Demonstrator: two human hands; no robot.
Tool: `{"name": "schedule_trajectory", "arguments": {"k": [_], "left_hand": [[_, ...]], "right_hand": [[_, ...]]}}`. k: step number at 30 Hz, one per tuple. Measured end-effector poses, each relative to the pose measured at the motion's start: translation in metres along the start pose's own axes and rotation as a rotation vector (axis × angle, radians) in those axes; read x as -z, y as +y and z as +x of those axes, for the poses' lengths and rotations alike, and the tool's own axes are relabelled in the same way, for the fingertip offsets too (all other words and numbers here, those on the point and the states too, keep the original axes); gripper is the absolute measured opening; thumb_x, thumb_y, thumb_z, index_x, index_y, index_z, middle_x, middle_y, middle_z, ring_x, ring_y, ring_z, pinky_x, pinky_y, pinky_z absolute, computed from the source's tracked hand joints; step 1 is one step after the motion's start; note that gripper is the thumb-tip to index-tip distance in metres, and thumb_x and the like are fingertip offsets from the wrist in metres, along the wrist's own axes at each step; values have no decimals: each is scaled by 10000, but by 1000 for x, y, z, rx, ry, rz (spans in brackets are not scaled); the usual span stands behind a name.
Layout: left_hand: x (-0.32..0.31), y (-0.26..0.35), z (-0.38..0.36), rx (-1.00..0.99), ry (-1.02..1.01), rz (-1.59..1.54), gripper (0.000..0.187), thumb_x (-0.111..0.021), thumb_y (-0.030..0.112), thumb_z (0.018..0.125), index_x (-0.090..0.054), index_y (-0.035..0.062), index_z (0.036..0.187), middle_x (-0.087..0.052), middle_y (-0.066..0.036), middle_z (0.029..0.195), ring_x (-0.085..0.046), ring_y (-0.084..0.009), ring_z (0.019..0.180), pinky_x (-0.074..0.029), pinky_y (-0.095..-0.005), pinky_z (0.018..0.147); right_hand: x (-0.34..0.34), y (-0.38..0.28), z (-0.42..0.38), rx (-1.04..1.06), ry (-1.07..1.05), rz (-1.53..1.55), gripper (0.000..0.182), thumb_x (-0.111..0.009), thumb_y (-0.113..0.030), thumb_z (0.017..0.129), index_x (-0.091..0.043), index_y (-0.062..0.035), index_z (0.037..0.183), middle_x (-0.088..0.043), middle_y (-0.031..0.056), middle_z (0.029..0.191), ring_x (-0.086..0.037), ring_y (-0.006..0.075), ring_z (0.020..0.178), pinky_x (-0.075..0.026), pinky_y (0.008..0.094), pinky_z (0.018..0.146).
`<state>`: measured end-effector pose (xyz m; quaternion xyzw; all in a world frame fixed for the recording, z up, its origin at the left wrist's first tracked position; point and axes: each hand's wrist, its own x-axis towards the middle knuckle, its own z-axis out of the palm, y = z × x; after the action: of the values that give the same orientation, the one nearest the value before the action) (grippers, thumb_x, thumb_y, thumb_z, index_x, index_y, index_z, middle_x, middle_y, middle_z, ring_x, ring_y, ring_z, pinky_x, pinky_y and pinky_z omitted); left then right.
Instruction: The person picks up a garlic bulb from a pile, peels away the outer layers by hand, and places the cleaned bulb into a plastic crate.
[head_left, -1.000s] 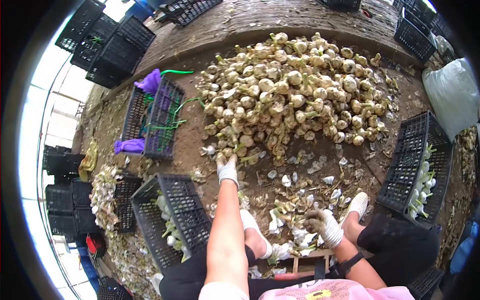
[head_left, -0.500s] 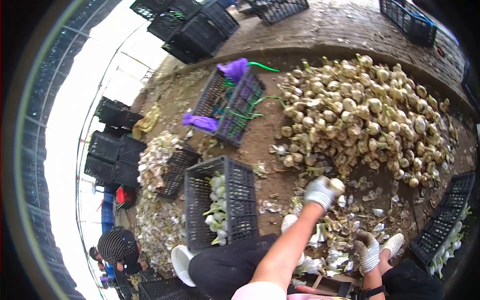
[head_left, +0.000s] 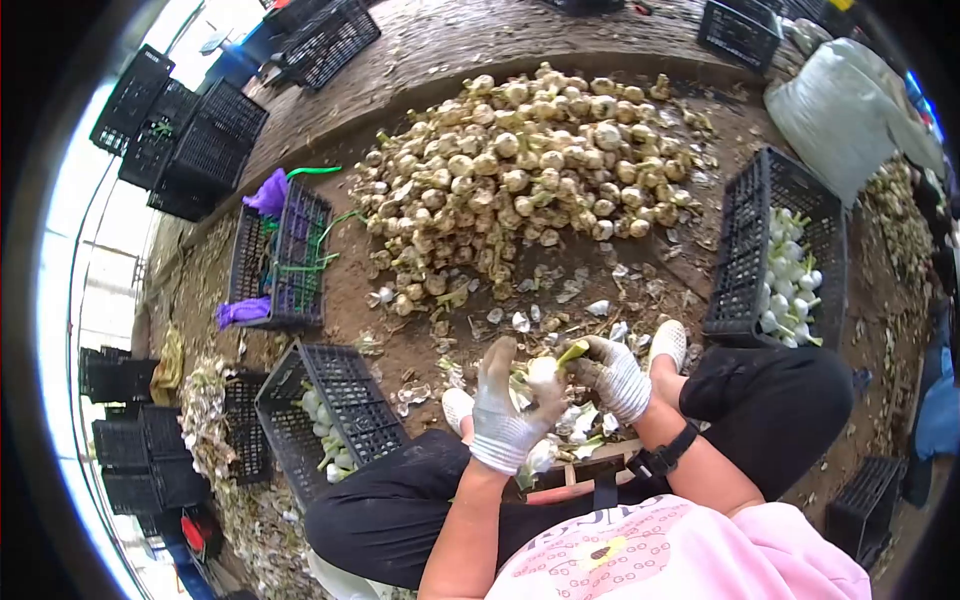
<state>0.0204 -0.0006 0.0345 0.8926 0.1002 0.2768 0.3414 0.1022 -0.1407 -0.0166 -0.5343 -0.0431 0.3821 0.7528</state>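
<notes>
A pale garlic bulb (head_left: 543, 371) with a green stem is between my gloved hands, over the floor in front of my lap. My left hand (head_left: 510, 410) curves round the bulb's left side, its thumb below and its fingers above. From the other side, my right hand (head_left: 612, 378) grips the bulb by its stem end, fingers bent. Both gloves are white with dirty fingertips. Peeled skins and leaf scraps (head_left: 578, 422) lie just beneath the hands. Beyond them rises a big heap of unpeeled garlic (head_left: 520, 170).
A black crate (head_left: 735, 250) at right holds cleaned white garlic; another crate (head_left: 375, 410) at left holds some too. A crate with purple mesh (head_left: 285, 255) stands farther left. Stacked black crates (head_left: 205, 150) are at upper left, a white sack (head_left: 835, 115) at upper right.
My left hand has come back from the heap's edge with a garlic bulb, and my right hand has risen to meet it. The view has swung to the right.
</notes>
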Motion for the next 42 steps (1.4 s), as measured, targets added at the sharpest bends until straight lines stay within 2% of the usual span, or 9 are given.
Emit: {"name": "schedule_trajectory", "arguments": {"k": [3, 10, 14, 27, 31, 36, 38, 40, 42], "left_hand": [[-3, 4, -29, 334, -264, -444, 717, -801, 214, 620, -436, -12, 1194, -527, -177, 1060, -564, -269, 906, -468, -334, 797], [-8, 15, -23, 154, -227, -137, 754, -832, 212, 556, -469, -3, 1180, -580, -175, 1009, -590, -285, 909, -474, -339, 803], [-8, 6, -24, -22, -181, 10, 713, -826, 199, 537, -503, -22, 1133, -587, -200, 1013, -587, -328, 933, -477, -368, 813], [-5, -3, -17, 80, -366, -2, 701, -821, 177, 499, -523, -4, 1107, -563, -190, 1062, -569, -334, 945, -469, -366, 836], [-1, -6, -14, 128, -298, -201, 614, -800, 178, 580, -520, -8, 1094, -576, -105, 939, -580, -220, 846, -493, -296, 757], [-1, -23, -22, 906, -250, -1256, 493, -695, 385, 726, -529, 25, 1020, -589, -122, 873, -616, -211, 669, -532, -288, 509], [-5, -38, -29, 1244, -255, -1603, 610, -641, 543, 714, -526, 35, 1031, -594, -128, 886, -621, -244, 656, -525, -303, 442], [-12, -43, -35, 1268, -241, -1736, 621, -596, 585, 727, -535, 45, 1027, -593, -132, 938, -610, -250, 703, -528, -315, 461], [-15, -40, -37, 1276, -151, -1701, 581, -573, 566, 759, -551, 36, 996, -586, -129, 988, -603, -231, 828, -551, -354, 511]], "right_hand": [[-10, -15, -11, -68, -42, 98, 176, -619, -106, 817, -588, -44, 979, -591, -10, 859, -528, 51, 769, -441, 190, 676], [-12, -11, -15, -33, 3, -23, 266, -668, -214, 799, -572, -34, 970, -572, -10, 830, -495, 48, 747, -441, 205, 656], [-9, 0, -10, -218, 35, 80, 241, -646, -194, 817, -568, -28, 972, -593, 17, 832, -545, 84, 719, -463, 236, 634], [-3, 3, -6, -280, 39, -9, 195, -614, -123, 811, -590, -4, 963, -601, 34, 798, -554, 114, 687, -474, 253, 610], [-1, 0, -8, -257, -20, -152, 194, -611, -109, 808, -598, 5, 965, -613, 28, 814, -544, 94, 702, -464, 240, 626], [-16, -18, -22, -178, -123, -227, 205, -613, -95, 795, -600, -6, 979, -619, 18, 833, -547, 97, 723, -464, 253, 646], [-15, -16, -23, 153, -143, -641, 198, -594, -51, 792, -600, -18, 987, -627, 20, 864, -555, 100, 742, -465, 252, 669], [-11, -3, -16, 511, -110, -904, 196, -580, -23, 793, -599, -21, 988, -631, 23, 873, -561, 101, 753, -466, 249, 682], [-11, -3, -19, 212, -45, -472, 178, -575, -16, 808, -601, -3, 984, -635, 32, 885, -570, 99, 768, -467, 236, 687]]}}
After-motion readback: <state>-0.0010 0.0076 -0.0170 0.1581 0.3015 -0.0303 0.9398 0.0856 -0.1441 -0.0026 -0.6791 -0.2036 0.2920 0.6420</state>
